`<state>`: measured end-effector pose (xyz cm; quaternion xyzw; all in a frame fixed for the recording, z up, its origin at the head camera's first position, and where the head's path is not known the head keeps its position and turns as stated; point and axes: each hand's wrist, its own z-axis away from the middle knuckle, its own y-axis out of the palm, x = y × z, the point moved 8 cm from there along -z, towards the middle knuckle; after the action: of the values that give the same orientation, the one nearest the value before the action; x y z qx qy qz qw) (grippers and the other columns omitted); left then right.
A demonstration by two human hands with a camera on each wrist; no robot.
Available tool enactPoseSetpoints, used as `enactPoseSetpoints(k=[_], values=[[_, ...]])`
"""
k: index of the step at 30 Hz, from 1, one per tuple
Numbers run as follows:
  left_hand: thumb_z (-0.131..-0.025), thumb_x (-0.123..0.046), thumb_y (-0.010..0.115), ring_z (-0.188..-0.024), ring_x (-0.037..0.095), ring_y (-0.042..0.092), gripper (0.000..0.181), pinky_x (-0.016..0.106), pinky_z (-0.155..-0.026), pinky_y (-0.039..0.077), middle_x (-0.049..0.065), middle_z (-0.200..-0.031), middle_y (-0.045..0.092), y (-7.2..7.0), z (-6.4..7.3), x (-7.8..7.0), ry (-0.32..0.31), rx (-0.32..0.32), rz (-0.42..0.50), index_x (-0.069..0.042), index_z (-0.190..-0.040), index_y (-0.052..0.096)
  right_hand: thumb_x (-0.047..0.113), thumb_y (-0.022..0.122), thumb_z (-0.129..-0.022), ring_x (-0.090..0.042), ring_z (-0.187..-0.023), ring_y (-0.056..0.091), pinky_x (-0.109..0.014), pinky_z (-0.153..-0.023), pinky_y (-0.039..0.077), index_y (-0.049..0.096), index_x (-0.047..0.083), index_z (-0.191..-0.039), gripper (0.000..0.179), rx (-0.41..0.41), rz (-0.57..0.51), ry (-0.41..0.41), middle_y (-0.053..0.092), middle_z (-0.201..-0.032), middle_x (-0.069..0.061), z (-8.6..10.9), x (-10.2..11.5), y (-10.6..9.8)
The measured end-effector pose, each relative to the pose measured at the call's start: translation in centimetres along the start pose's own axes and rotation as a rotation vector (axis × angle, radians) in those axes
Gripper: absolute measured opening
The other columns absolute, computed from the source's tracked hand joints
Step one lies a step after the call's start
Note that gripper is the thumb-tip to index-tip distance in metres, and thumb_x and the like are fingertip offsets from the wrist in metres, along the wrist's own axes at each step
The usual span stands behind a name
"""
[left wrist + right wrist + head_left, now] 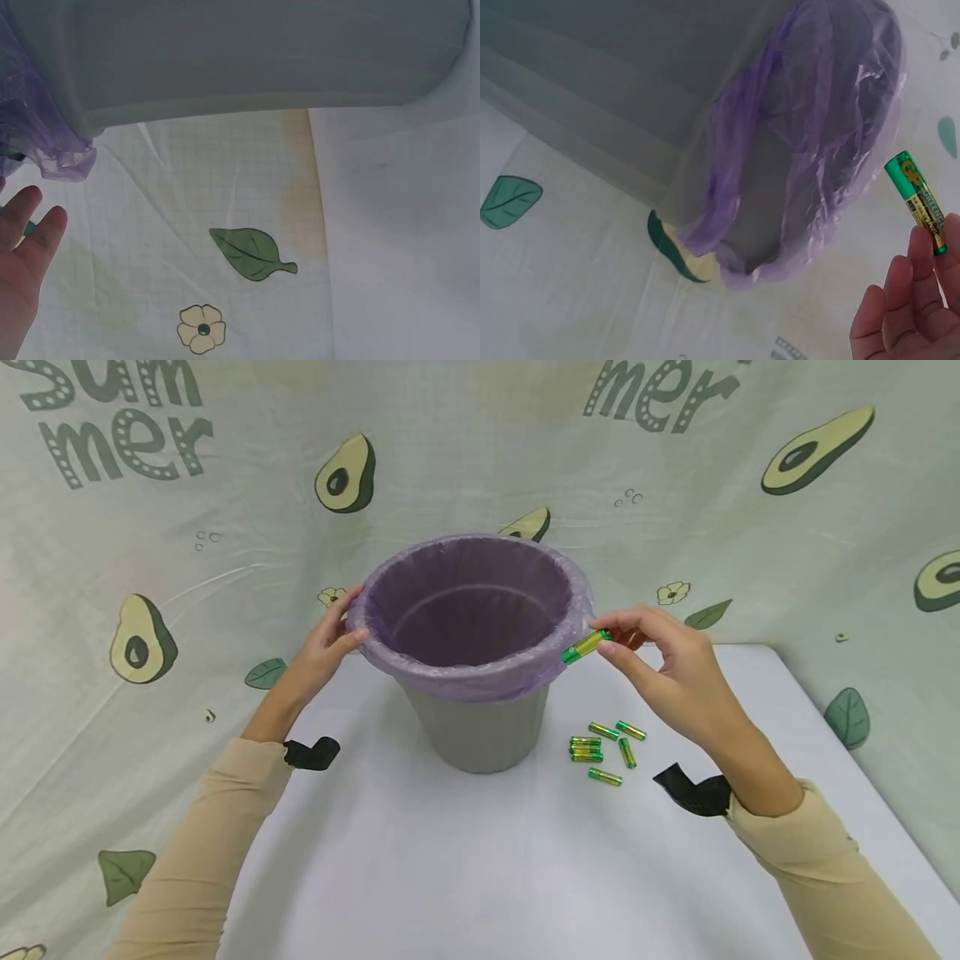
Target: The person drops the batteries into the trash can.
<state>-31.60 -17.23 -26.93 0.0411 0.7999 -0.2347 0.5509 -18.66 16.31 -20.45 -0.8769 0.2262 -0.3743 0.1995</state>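
Observation:
My left hand point(327, 643) rests against the left side of the purple-lined rim of a grey trash bin point(483, 727), thumb toward the front. Its fingers look fairly straight in the left wrist view. At the bin's right side, my right hand point(667, 664) pinches a green and gold battery point(587, 646) between thumb and fingers. The battery point(917, 201) points toward the bin, just outside the purple bag point(472, 672) in the head view. Several matching batteries point(586, 749) lie on the table to the right of the bin.
The bin stands on a white table point(450, 860). Behind it hangs a pale cloth point(247, 527) printed with avocados, leaves and lettering. Black straps point(693, 792) show at both wrists. The bin's lower inside is shadowed.

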Motion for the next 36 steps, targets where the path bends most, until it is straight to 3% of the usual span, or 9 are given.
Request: enactPoseSetpoints(k=[8,17,24,32,36], values=[[-0.095,-0.011,0.042,-0.123,0.011,0.04,0.059,0.013,-0.087,0.041,0.016,-0.151,0.021,-0.1,0.0,-0.2,0.009,-0.003,-0.002,-0.01,-0.149,0.018,-0.003,0.064,-0.083,-0.006,-0.084,0.051,-0.017,-0.076,0.041,0.065,0.0,-0.107,0.024,0.033,-0.046,-0.091,0.062,-0.089,-0.004,-2.3,2.1,1.9],[-0.095,-0.01,0.043,-0.133,0.028,0.032,0.06,0.012,-0.088,0.041,0.017,-0.151,0.021,0.0,-0.1,-0.1,0.002,0.005,-0.002,-0.009,-0.149,0.017,0.001,0.064,-0.085,-0.013,-0.085,0.05,-0.024,-0.076,0.04,0.065,0.002,-0.106,0.022,0.093,-0.001,-0.143,0.062,-0.09,-0.005,-3.7,3.0,4.6],[-0.095,-0.01,0.042,-0.135,0.034,0.027,0.06,0.011,-0.088,0.04,0.014,-0.152,0.02,0.1,-0.1,0.0,-0.007,0.014,-0.019,-0.012,-0.15,0.016,0.002,0.064,-0.085,-0.015,-0.083,0.048,-0.027,-0.073,0.037,0.065,0.002,-0.106,0.021,0.15,0.021,-0.21,0.064,-0.091,-0.005,-4.2,3.4,6.3],[-0.095,-0.01,0.042,-0.135,0.032,0.028,0.061,0.012,-0.088,0.04,0.013,-0.152,0.021,0.1,0.1,0.1,-0.017,0.018,-0.029,-0.013,-0.15,0.016,0.005,0.062,-0.087,-0.014,-0.082,0.047,-0.027,-0.069,0.037,0.068,0.006,-0.105,0.02,0.239,0.066,-0.195,0.066,-0.093,-0.002,-4.0,3.2,7.7],[-0.095,-0.011,0.042,-0.135,0.033,0.028,0.061,0.011,-0.088,0.04,0.012,-0.152,0.02,0.0,0.1,0.1,-0.017,0.017,-0.04,-0.014,-0.15,0.016,0.005,0.062,-0.086,-0.016,-0.083,0.049,-0.029,-0.072,0.038,0.069,0.005,-0.106,0.021,0.268,0.089,-0.212,0.068,-0.091,-0.002,-3.9,3.3,8.2]])
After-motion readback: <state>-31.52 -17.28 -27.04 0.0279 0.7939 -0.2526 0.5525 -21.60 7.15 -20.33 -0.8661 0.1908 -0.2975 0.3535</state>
